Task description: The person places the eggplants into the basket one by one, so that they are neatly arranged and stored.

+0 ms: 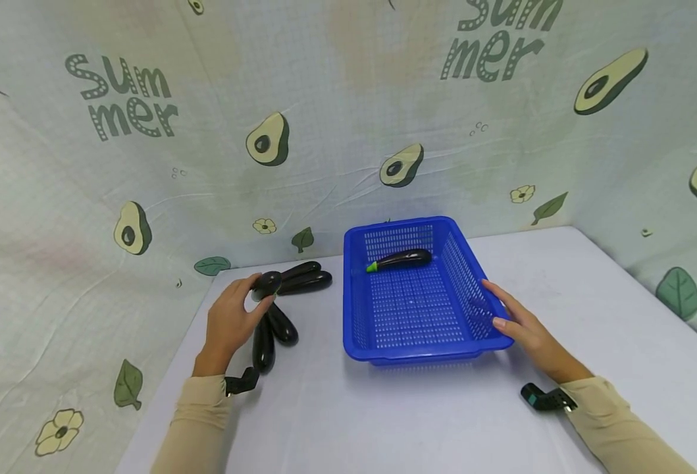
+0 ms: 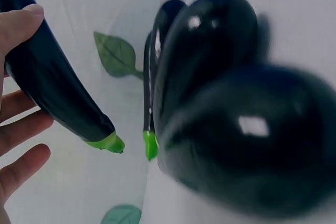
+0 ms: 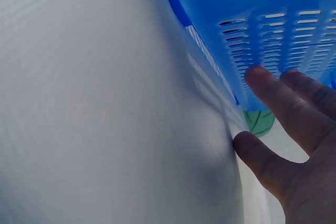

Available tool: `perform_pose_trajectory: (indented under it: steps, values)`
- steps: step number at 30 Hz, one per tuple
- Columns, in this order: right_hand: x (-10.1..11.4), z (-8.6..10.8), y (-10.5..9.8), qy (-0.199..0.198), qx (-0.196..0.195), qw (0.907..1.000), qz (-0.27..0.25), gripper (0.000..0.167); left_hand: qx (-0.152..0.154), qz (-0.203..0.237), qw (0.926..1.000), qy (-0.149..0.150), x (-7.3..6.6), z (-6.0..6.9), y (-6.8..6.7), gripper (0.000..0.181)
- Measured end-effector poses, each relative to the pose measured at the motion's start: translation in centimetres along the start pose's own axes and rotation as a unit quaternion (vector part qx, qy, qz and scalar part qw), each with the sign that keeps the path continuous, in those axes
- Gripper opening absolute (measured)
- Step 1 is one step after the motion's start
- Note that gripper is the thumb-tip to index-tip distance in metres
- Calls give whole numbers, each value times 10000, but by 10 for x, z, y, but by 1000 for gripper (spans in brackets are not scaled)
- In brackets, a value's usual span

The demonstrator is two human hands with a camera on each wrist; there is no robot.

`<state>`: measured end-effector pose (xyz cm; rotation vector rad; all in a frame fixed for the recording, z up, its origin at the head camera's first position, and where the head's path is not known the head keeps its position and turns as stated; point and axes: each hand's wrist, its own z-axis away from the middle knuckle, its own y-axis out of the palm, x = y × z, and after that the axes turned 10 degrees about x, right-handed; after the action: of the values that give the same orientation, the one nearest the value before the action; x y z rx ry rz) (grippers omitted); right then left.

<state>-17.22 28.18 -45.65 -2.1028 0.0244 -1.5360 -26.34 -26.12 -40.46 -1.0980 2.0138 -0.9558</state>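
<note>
My left hand grips a dark purple eggplant between thumb and fingers; its green stem shows in the left wrist view. Close by on the table lie several more eggplants, two behind the hand and two nearer the front. At the right, my right hand holds the rim of a blue plastic basket, thumb on the rim. Its other fingers extend along the basket's perforated outside in the right wrist view. One eggplant lies inside the basket, toward the back.
A white-covered table carries everything. Behind it and along both sides hangs a pale cloth printed with avocados, leaves and lettering. A black wrist camera sits at the left cuff, another wrist camera at the right.
</note>
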Motion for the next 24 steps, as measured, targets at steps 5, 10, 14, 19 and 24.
perform_pose_trajectory:
  steps: [5, 10, 14, 19, 24]
  values:
    - [1, 0, 0, 38, -20, 10000, 74, 64, 23, 210, 9998, 59, -10, -10, 3, 58]
    - [1, -1, 1, 73, -28, 9999, 142, 64, 98, 318, 9993, 175, -21, -18, 5, 57]
    - [1, -1, 0, 30, -18, 9999, 128, 64, 140, 374, 9987, 324, -29, -25, 7, 56]
    - [1, -1, -1, 0, -22, 9999, 108, 64, 278, 546, 9972, 427, -41, -37, 10, 57]
    - [1, 0, 0, -5, -26, 9999, 126, 64, 255, 773, 9953, 530, -54, -48, 15, 58]
